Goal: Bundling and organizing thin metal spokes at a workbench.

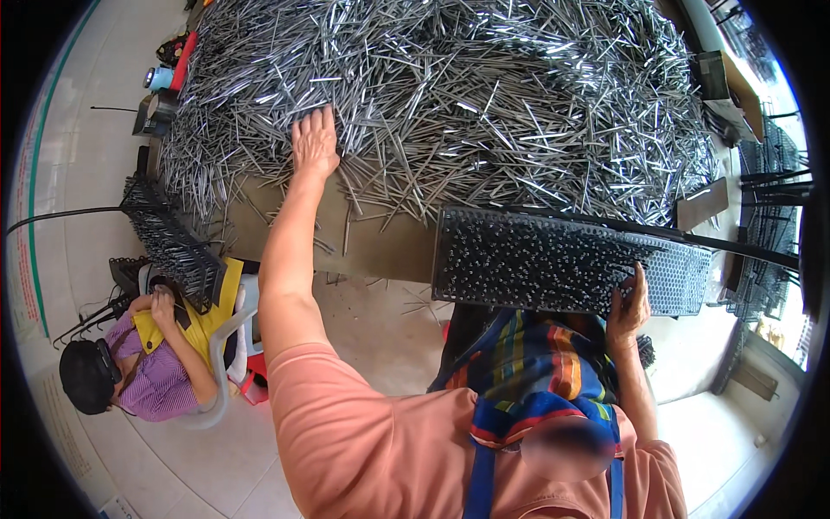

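A wide heap of thin silvery metal rods [484,95] covers the table in front of me. My left hand [316,147] lies on its near left part, palm down, fingers stretched out over the rods and gripping none that I can see. A long black rack [683,281] full of small holes leans at the table's near edge, right of centre. Dark rod ends fill its left and middle holes; those at its right end look unfilled. My right hand [631,307] touches the rack there, index finger stretched up and thumb apart. Its palm side is partly hidden.
At left, another person [151,363] in a dark cap sits with hands together beside a black rack of rods [173,242]. Bare tabletop [389,238] shows in front of the heap. A cardboard box [731,95] and more black racks [765,233] stand at right.
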